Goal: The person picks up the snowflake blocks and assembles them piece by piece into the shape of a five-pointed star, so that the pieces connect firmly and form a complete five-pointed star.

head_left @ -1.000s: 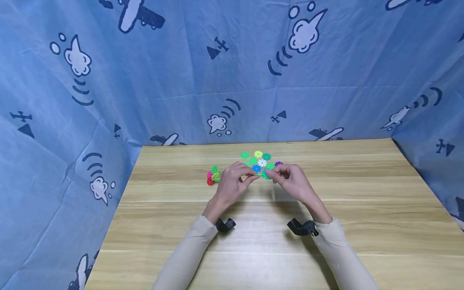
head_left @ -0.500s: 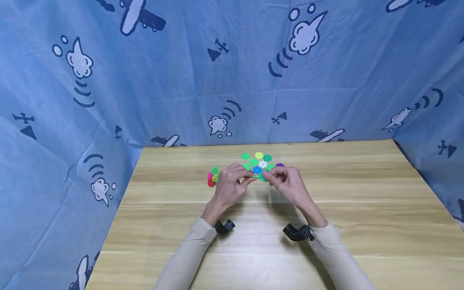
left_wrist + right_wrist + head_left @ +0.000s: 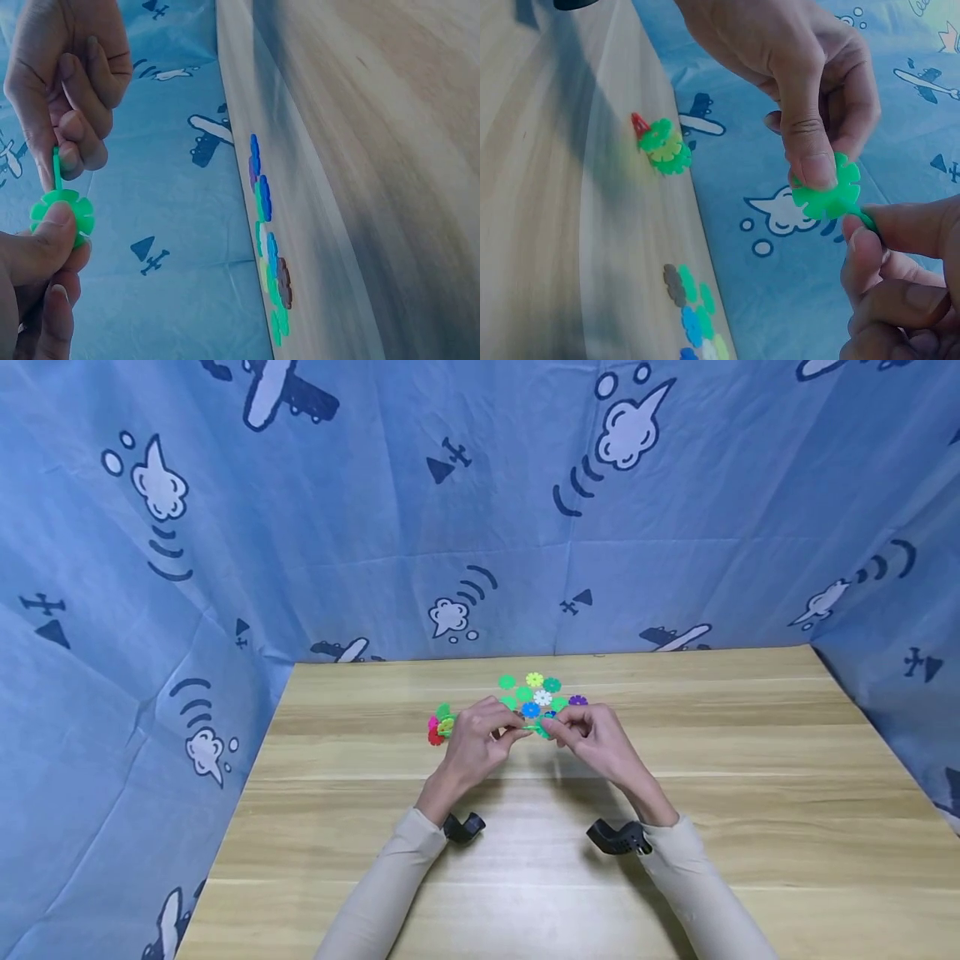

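Between thumb and fingers, my left hand (image 3: 477, 741) pinches a flat green notched disc, seen face-on in the left wrist view (image 3: 81, 214). My right hand (image 3: 597, 737) pinches a second green disc (image 3: 57, 169), which stands edge-on and meets the rim of the first one. In the right wrist view the left hand's disc (image 3: 831, 196) shows its face, and the right hand's disc (image 3: 866, 219) is mostly covered by fingers. Both hands are held above the table, close together.
Loose notched discs lie beyond the hands, among them a white one (image 3: 542, 697), a blue one (image 3: 531, 710) and a purple one (image 3: 577, 700). Left of the left hand sits a joined cluster with a red disc (image 3: 436, 737). A blue curtain (image 3: 495, 510) stands behind the table (image 3: 337, 793).
My right hand has shifted slightly left, toward my left hand, and the green discs have come together. The purple disc is more exposed. The left hand has barely moved.
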A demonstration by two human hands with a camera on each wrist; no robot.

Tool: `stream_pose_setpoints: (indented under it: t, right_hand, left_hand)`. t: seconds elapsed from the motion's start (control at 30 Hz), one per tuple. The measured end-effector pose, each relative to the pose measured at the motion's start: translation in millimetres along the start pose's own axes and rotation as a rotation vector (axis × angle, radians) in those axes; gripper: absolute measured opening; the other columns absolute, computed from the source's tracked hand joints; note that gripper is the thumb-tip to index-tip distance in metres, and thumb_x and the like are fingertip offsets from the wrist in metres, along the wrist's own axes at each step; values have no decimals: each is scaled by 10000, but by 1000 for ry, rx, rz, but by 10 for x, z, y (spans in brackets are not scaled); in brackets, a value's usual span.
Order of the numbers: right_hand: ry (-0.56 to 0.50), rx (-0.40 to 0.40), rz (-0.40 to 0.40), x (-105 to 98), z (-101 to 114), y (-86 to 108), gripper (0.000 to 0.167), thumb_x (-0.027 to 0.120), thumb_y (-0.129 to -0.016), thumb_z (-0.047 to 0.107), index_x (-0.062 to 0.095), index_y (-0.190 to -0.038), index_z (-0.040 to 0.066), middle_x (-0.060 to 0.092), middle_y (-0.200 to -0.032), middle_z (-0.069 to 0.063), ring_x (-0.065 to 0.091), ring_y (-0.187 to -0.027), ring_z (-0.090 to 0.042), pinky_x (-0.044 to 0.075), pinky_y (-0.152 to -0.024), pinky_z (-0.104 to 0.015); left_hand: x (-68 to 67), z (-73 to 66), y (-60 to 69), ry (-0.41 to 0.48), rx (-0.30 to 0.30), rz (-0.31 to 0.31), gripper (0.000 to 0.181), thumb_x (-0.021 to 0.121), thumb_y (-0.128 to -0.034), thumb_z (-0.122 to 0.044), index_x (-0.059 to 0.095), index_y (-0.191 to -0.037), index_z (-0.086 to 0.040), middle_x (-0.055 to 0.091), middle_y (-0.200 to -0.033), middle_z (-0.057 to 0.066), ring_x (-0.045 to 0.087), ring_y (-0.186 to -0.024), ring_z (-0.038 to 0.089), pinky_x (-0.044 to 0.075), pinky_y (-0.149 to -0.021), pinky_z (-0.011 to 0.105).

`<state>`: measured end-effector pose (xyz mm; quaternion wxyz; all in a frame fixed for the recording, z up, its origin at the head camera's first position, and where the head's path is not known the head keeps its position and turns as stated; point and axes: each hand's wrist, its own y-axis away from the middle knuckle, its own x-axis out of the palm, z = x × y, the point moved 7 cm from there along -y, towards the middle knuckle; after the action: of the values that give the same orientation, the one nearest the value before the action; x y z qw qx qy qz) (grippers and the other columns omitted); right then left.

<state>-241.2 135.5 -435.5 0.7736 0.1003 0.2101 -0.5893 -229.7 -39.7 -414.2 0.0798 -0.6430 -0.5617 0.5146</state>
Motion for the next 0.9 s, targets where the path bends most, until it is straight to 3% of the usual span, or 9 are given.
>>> stream_pose_setpoints:
  t: [0.17, 0.53, 0.9]
  right_hand:
    - [-15, 7, 19, 1, -11, 7, 321, 697, -1016, 280, 701, -776, 66, 497, -567, 22, 360, -509, -50, 256, -481, -216]
    - [8, -7, 73, -6, -2, 12, 330, 682, -1024, 273, 691, -754, 84, 466, -563, 34, 329, -501, -50, 230, -481, -211]
    - [-17, -19, 44, -6, 10, 17, 347, 682, -1025, 265, 681, -740, 66, 444, -531, 65, 310, -487, -44, 216, -476, -211]
  left_hand:
    - [-2, 1, 3, 36, -10, -2, 56, 861, -832, -56, 806, -822, -48, 760, -746, 48, 629, -647, 122, 488, -597, 96]
    - [5, -53, 2, 7, 48, 1, 53, 853, -831, -57, 801, -818, -60, 770, -756, 39, 636, -671, 114, 508, -640, 126]
    - [-4, -79, 17, 17, 60, -48, 65, 863, -817, -31, 801, -814, -49, 769, -741, 35, 622, -656, 115, 488, -615, 138]
